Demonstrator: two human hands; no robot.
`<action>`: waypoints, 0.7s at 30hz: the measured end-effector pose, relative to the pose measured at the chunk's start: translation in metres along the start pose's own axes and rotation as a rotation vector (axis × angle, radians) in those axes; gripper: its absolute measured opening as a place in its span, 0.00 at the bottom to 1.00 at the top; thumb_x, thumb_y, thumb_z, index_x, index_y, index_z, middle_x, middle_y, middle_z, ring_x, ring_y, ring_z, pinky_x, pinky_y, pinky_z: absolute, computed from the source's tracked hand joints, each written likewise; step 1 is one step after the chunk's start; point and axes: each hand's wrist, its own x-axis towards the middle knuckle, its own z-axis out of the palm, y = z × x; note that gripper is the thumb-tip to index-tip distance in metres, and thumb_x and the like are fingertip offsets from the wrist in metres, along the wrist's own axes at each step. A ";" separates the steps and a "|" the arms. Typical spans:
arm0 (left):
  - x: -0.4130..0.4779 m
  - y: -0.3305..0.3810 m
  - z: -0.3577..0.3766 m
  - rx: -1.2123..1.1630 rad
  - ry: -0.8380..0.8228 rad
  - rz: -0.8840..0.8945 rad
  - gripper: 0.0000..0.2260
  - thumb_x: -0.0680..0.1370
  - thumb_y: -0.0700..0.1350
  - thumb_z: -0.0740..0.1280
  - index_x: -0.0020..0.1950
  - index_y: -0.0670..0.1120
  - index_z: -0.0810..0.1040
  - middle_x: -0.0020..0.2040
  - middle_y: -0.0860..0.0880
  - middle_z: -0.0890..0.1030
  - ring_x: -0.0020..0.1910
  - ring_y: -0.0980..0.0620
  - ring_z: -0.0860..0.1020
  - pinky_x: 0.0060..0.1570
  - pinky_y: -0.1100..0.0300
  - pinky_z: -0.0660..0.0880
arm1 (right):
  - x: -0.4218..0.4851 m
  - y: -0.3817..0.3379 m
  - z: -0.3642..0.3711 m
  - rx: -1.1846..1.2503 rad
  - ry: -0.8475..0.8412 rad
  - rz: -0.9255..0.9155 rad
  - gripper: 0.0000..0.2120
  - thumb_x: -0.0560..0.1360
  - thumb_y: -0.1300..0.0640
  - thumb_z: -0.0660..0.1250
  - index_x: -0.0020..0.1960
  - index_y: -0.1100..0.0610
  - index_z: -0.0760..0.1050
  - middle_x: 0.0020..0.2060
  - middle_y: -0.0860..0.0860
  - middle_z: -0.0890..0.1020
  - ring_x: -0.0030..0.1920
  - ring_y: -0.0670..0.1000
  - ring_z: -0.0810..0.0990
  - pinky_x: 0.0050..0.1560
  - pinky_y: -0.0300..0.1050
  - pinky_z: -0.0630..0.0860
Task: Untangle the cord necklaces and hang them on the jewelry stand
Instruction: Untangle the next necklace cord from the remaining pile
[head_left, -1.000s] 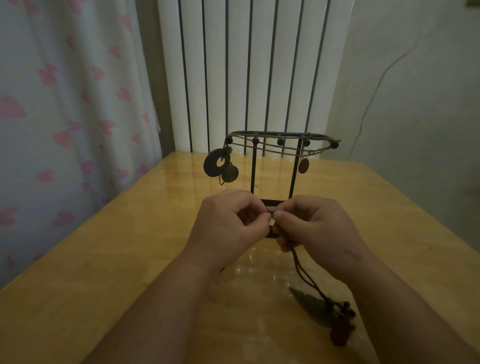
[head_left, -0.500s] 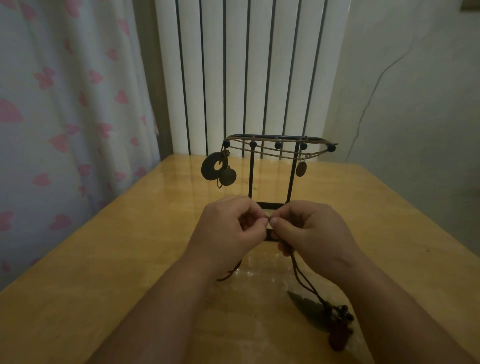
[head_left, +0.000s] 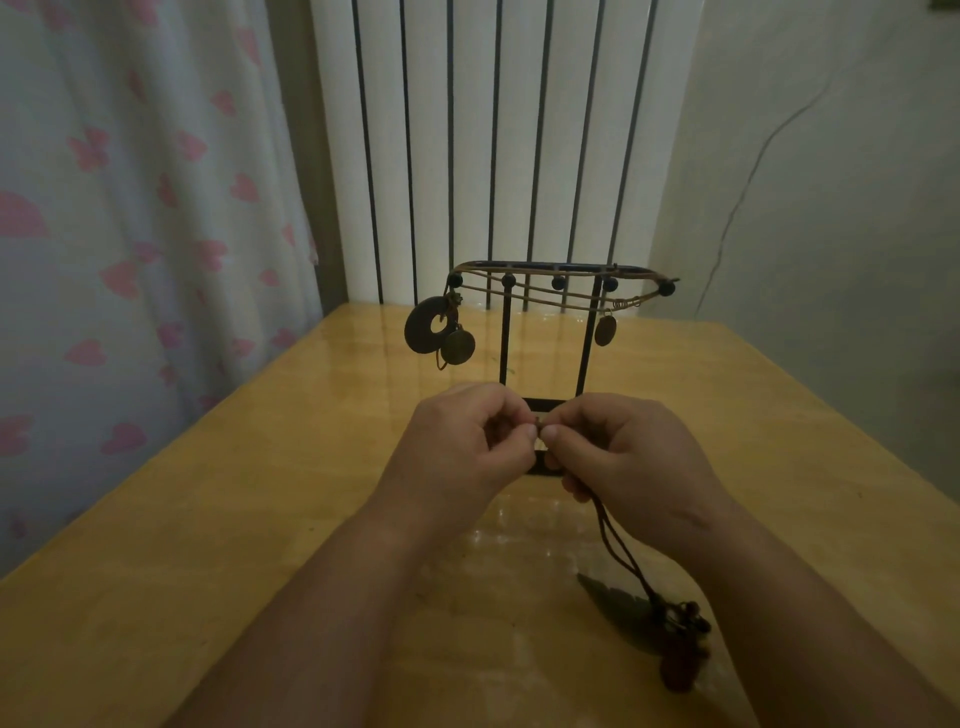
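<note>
Dark brown cord of one necklace is pinched between thumb and forefinger of the left hand and of the right hand. Their fingertips meet low in front of the jewelry stand. From under the right hand the cord runs down to the table, where its leaf-shaped pendant, small beads and a reddish piece lie beside the right forearm. The hands hide part of the stand's base. Over the black stand's top bar, lighter cords are draped. A ring pendant and a round disc hang at its left end, and an oval pendant hangs near the right post. Behind it stands a white ribbed panel, and a pink-patterned curtain hangs to the left.
</note>
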 end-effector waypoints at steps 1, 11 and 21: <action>0.000 0.000 0.000 0.003 -0.003 -0.003 0.04 0.75 0.44 0.68 0.42 0.52 0.78 0.37 0.56 0.75 0.38 0.60 0.73 0.36 0.72 0.70 | 0.000 0.000 0.000 0.008 0.002 0.000 0.05 0.78 0.55 0.65 0.47 0.48 0.80 0.31 0.45 0.80 0.32 0.39 0.79 0.32 0.29 0.72; 0.001 -0.001 -0.004 -0.051 -0.041 -0.017 0.03 0.77 0.45 0.68 0.46 0.54 0.80 0.39 0.55 0.78 0.40 0.58 0.76 0.37 0.68 0.73 | -0.001 -0.003 -0.005 0.033 0.009 -0.024 0.04 0.77 0.54 0.67 0.44 0.47 0.79 0.30 0.45 0.81 0.31 0.40 0.79 0.32 0.31 0.74; 0.001 0.000 -0.007 -0.062 -0.093 -0.011 0.03 0.76 0.47 0.69 0.44 0.56 0.80 0.38 0.54 0.79 0.38 0.56 0.76 0.36 0.64 0.74 | -0.001 -0.003 -0.006 -0.057 -0.041 -0.030 0.07 0.78 0.52 0.66 0.42 0.42 0.77 0.31 0.42 0.80 0.33 0.37 0.79 0.32 0.28 0.72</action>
